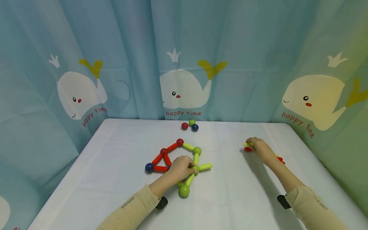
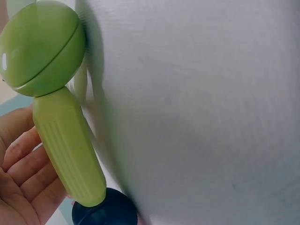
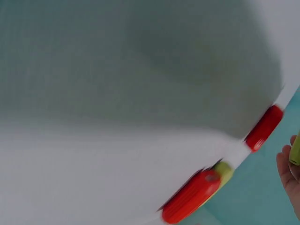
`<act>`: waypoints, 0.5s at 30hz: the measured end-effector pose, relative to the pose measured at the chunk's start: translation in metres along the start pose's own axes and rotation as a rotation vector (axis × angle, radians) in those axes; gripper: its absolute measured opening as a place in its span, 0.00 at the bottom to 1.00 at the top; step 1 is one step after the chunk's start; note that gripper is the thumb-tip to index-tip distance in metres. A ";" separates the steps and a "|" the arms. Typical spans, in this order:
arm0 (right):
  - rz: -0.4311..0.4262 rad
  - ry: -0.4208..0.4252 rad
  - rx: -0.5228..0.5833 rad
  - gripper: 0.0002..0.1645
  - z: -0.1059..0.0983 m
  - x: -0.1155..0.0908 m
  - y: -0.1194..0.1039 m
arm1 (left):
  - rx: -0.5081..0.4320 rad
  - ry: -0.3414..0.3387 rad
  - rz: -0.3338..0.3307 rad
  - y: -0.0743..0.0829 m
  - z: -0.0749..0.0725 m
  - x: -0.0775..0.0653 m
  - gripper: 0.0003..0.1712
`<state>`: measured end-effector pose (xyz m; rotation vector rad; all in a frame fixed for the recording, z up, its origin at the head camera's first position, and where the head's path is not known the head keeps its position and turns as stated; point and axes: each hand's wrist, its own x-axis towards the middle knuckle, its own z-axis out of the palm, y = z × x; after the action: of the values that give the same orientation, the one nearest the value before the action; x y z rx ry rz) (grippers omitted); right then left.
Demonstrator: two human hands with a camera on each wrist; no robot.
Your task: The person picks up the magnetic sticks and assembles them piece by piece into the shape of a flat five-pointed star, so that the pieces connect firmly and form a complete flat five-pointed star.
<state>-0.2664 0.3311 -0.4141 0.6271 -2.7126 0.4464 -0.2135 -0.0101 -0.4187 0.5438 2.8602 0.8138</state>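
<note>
A flat figure of plastic rods and balls lies mid-table. My left hand is over it, thumb and fingertips pinching a green ball. From that ball a yellow-green rod sticks out rightward. The left wrist view shows a nearer green ball joined by a green rod to a dark blue ball, partly hidden by the hand in the head view. On the right, my right hand pinches a yellow-green rod above a red rod on the table.
Red, blue and green loose balls sit near the back edge. More red and yellow-green rods lie by the right forearm. Red rods and balls form the figure's left side. A whale-print curtain hangs behind the white table.
</note>
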 end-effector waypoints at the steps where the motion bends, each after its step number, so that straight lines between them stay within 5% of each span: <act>1: -0.003 -0.003 0.012 0.11 0.002 0.000 -0.005 | -0.002 -0.001 -0.002 0.000 0.000 0.000 0.12; 15: -0.009 -0.073 0.145 0.11 0.026 0.011 -0.061 | 0.019 0.020 0.015 -0.001 0.002 -0.001 0.13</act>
<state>-0.2533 0.2654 -0.4195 0.7067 -2.7630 0.6345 -0.2130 -0.0103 -0.4207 0.5636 2.8879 0.7992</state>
